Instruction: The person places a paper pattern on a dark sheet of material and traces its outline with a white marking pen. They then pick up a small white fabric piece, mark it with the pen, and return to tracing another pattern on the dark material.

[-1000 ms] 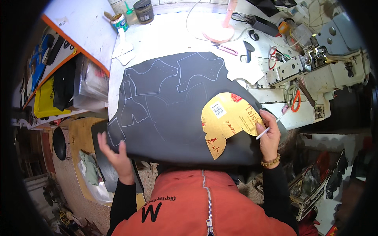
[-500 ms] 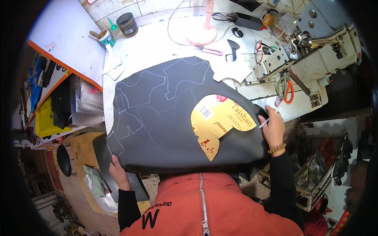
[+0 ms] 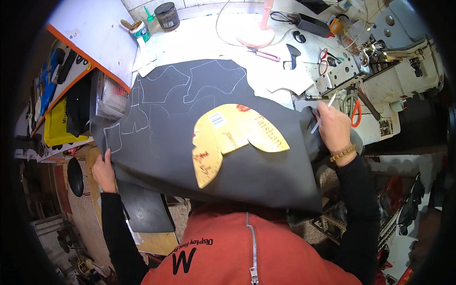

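A large black leather-like sheet [image 3: 266, 175] drapes over the table's front edge, with white shoe-part outlines drawn on it. On top lies a yellow printed card template [image 3: 228, 128], curved and notched. My left hand [image 3: 104, 172] pinches the sheet's left edge, thumb on top. At the right, my closed right hand [image 3: 335, 126] holds a slim white marking pen [image 3: 316, 126], its ends sticking out of the fist. The sheet bunches up beside that hand; whether the fingers also grip it is partly hidden.
A sewing machine [image 3: 399, 61] stands at the right, with orange-handled scissors [image 3: 356, 113] beside it. Farther back are a pink lamp stand [image 3: 256, 35], a pink cutter [image 3: 264, 55], a dark jar [image 3: 167, 17] and a small tub [image 3: 139, 31]. Shelves [image 3: 71, 95] flank the left.
The sheet has shifted and turned leftward, its right part folding up. The template has travelled left with it, rotating. Both my hands have moved up, the left one also farther left.
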`<action>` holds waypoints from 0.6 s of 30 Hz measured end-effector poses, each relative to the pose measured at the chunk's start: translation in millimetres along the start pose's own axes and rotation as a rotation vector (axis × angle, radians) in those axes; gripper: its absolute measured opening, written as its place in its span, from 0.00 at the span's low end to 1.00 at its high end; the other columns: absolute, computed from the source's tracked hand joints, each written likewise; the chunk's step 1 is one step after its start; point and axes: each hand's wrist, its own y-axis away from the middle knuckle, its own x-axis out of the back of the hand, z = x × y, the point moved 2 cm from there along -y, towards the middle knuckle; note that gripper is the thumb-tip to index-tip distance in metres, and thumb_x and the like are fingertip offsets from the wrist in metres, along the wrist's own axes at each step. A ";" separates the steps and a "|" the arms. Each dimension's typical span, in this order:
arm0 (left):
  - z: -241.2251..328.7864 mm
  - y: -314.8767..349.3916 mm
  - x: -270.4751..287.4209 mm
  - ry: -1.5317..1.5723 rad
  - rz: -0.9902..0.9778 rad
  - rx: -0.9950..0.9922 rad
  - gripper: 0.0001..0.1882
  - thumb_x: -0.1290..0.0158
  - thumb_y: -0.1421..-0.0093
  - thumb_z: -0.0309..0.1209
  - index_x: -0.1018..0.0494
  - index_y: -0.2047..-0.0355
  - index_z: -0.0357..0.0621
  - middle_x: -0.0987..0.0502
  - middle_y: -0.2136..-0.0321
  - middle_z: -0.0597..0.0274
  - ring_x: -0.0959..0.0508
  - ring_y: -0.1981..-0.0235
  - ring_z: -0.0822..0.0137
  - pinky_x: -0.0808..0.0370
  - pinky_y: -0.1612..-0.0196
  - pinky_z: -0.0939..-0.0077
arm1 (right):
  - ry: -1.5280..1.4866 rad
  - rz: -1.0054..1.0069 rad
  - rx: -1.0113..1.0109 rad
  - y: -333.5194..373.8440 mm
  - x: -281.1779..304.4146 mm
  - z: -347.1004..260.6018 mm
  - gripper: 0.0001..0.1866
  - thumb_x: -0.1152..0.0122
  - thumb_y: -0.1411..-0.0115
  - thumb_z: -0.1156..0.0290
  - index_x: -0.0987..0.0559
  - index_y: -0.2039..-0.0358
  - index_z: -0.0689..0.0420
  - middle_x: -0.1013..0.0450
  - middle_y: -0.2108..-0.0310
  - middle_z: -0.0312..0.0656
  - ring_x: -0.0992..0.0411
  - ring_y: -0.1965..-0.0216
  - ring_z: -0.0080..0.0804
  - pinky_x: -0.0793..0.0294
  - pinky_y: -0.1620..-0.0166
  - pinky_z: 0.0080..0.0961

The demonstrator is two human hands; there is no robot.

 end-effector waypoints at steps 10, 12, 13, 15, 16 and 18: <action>-8.7 -16.9 -40.5 -0.256 0.067 -0.218 0.27 0.49 0.35 0.57 0.21 0.71 0.44 0.22 0.81 0.45 0.21 0.79 0.42 0.26 0.76 0.50 | 0.089 -0.033 0.384 -3.2 -51.2 1.9 0.03 0.44 0.43 0.71 0.29 0.71 0.50 0.32 0.77 0.36 0.27 0.73 0.32 0.28 0.73 0.30; -8.5 -11.0 -41.5 -0.297 0.034 -0.185 0.28 0.50 0.35 0.58 0.23 0.72 0.44 0.22 0.80 0.45 0.21 0.78 0.41 0.26 0.75 0.50 | 0.060 0.037 0.369 -12.3 -57.4 2.5 0.02 0.44 0.44 0.72 0.28 0.70 0.49 0.33 0.77 0.36 0.28 0.73 0.32 0.28 0.73 0.30; -8.3 -7.8 -41.5 -0.232 0.013 -0.168 0.28 0.50 0.36 0.58 0.23 0.73 0.44 0.22 0.80 0.44 0.21 0.78 0.41 0.26 0.75 0.49 | 0.068 0.074 0.329 -16.8 -56.2 1.2 0.03 0.44 0.43 0.71 0.29 0.71 0.49 0.34 0.77 0.35 0.28 0.72 0.32 0.28 0.72 0.30; -7.1 -0.3 -41.6 -0.195 0.020 -0.151 0.28 0.50 0.36 0.58 0.23 0.73 0.43 0.22 0.79 0.43 0.21 0.77 0.41 0.26 0.74 0.48 | 0.018 -0.108 0.223 -22.2 -50.2 -5.5 0.05 0.41 0.45 0.74 0.26 0.67 0.53 0.29 0.71 0.40 0.27 0.68 0.38 0.26 0.67 0.33; -7.5 3.4 -42.8 -0.179 -0.014 -0.098 0.28 0.48 0.36 0.58 0.24 0.72 0.43 0.22 0.78 0.41 0.21 0.74 0.39 0.26 0.72 0.47 | -0.093 0.042 0.252 -22.6 -38.6 -12.9 0.08 0.40 0.46 0.75 0.25 0.65 0.55 0.28 0.67 0.42 0.26 0.66 0.41 0.25 0.64 0.35; -7.5 8.7 -44.3 -0.078 -0.054 -0.029 0.28 0.48 0.37 0.58 0.24 0.72 0.42 0.22 0.78 0.40 0.21 0.74 0.37 0.26 0.71 0.47 | -0.279 0.159 0.218 -18.8 -16.7 -31.2 0.13 0.37 0.49 0.77 0.23 0.60 0.58 0.25 0.59 0.47 0.26 0.62 0.46 0.24 0.59 0.38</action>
